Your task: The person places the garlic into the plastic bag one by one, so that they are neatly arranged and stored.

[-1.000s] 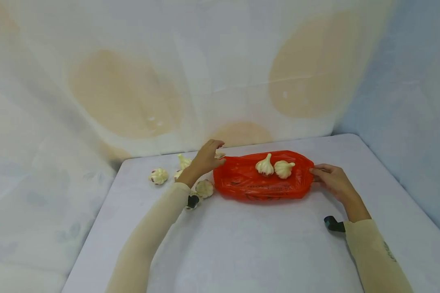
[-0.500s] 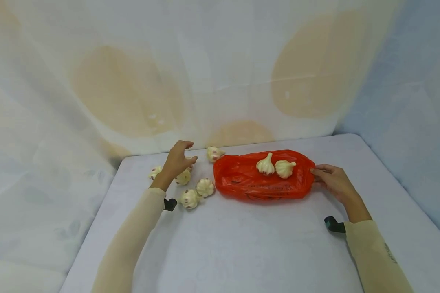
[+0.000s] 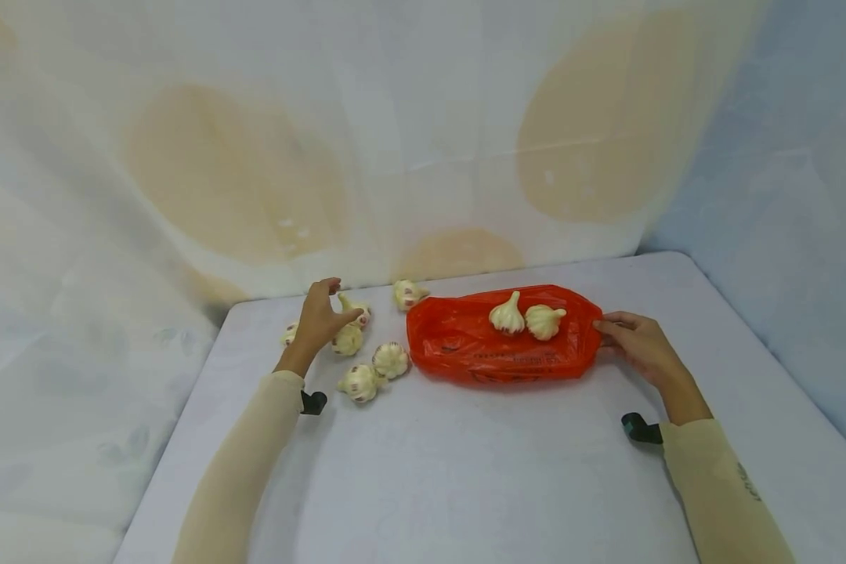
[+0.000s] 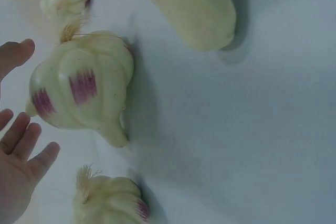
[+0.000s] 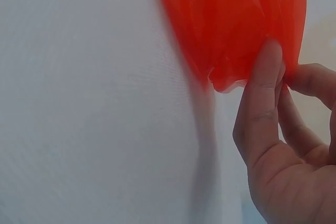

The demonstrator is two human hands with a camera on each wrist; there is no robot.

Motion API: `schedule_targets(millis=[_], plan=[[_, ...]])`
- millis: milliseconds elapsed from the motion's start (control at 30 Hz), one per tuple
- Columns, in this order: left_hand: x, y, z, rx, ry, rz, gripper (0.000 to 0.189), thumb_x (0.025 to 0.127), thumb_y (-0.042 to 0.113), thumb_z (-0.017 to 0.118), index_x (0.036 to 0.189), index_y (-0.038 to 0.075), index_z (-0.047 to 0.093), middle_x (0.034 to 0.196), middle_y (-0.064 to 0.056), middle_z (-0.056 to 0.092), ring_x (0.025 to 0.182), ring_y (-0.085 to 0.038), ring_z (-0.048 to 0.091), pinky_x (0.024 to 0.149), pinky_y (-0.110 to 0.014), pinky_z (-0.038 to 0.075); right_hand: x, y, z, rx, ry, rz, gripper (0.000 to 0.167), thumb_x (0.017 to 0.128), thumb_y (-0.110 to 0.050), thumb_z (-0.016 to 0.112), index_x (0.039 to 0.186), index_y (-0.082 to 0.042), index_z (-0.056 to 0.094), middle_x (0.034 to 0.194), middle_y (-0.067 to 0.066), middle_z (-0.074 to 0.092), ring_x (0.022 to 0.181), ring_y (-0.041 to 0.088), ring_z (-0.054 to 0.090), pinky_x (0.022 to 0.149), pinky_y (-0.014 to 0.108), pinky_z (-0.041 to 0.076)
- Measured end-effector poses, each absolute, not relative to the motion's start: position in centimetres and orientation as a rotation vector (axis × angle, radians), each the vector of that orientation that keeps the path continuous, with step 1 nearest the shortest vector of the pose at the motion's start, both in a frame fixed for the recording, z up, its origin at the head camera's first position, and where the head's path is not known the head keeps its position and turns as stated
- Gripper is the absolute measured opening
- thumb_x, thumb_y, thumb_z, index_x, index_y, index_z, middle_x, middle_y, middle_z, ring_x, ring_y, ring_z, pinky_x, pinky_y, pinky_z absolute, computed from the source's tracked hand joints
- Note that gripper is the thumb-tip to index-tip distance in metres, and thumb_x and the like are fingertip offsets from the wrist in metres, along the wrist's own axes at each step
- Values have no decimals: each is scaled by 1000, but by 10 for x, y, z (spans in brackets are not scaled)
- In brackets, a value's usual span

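Note:
My right hand (image 3: 638,345) pinches the right end of a red plastic bag (image 3: 458,341), thumb against fingers; the right wrist view shows the bag's gathered corner (image 5: 226,35) there. Two garlic bulbs, one upright (image 3: 507,315) and one tipped over (image 3: 544,321), lie on or in the bag's right half. Left of the bag, my left hand (image 3: 316,319) hovers with thumb and fingers spread, holding nothing, beside a stemmed garlic bulb (image 3: 359,313) and another bulb (image 3: 348,340). In the left wrist view its fingers stand apart, near a purple-streaked bulb (image 4: 81,87).
More garlic bulbs lie on the white table (image 3: 465,470): one at the back edge (image 3: 407,294), one against the bag's left end (image 3: 391,360), one nearer me (image 3: 359,384), and one partly behind the left hand (image 3: 290,334). A fabric backdrop (image 3: 430,157) rises behind the table.
My left hand has moved left, away from the bag's left end, to the garlic bulbs, fingers still spread. A bulb it partly covered at the back edge now shows. The right hand keeps its hold.

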State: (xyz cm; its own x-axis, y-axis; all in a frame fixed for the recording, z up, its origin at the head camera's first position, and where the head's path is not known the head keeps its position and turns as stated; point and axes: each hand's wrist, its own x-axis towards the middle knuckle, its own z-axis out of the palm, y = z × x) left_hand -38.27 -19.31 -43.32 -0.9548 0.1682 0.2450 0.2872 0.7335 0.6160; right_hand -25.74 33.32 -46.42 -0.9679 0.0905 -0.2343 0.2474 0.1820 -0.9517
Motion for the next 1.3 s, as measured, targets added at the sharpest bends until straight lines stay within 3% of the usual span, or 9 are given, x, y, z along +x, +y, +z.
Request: schedule_targets(millis=[267, 633, 767, 1000, 1167, 1300], plan=[[-388, -199, -449, -211, -2917, -1115, 89, 78, 33, 82, 142, -8, 35, 139, -26, 44, 129, -39, 43, 106, -49, 36, -255, 331, -461, 353, 2325, -1890, 63, 96, -40, 61, 136, 5, 46, 110, 3, 59, 84, 7, 64, 79, 26, 55], [-395, -203, -454, -98, -3010, -1198, 79, 77, 42, 81, 133, -1, 46, 133, -18, 52, 121, -34, 50, 98, -46, 44, -256, 331, -460, 325, 2328, -1901, 61, 96, -39, 60, 135, 6, 46, 112, 6, 58, 85, 8, 63, 79, 26, 55], [-395, -201, -452, -79, -3057, -1149, 71, 78, 44, 79, 126, 1, 49, 131, -20, 54, 118, -35, 52, 87, -42, 49, -256, 332, -462, 325, 2328, -1895, 62, 96, -40, 60, 136, 6, 46, 112, 5, 58, 85, 7, 63, 79, 26, 55], [-394, -197, -452, -46, -3045, -1196, 65, 79, 39, 79, 123, 1, 51, 128, -22, 56, 106, -34, 56, 54, -35, 52, -256, 333, -463, 319, 2311, -1922, 60, 97, -37, 60, 135, 7, 46, 105, -2, 60, 84, 7, 64, 79, 27, 55], [-394, -195, -450, -46, -3018, -1201, 64, 79, 38, 80, 123, 1, 53, 124, -18, 57, 108, -31, 55, 56, -33, 51, -255, 334, -461, 318, 2297, -1944, 58, 97, -36, 60, 133, 7, 46, 98, -7, 62, 83, 7, 64, 78, 27, 55], [-393, -194, -448, -60, -3003, -1188, 62, 79, 36, 80, 123, 0, 54, 124, -18, 58, 109, -32, 55, 77, -41, 53, -255, 335, -461, 315, 2293, -1950, 58, 96, -36, 61, 133, 7, 46, 96, -9, 62, 82, 7, 64, 79, 26, 55]])
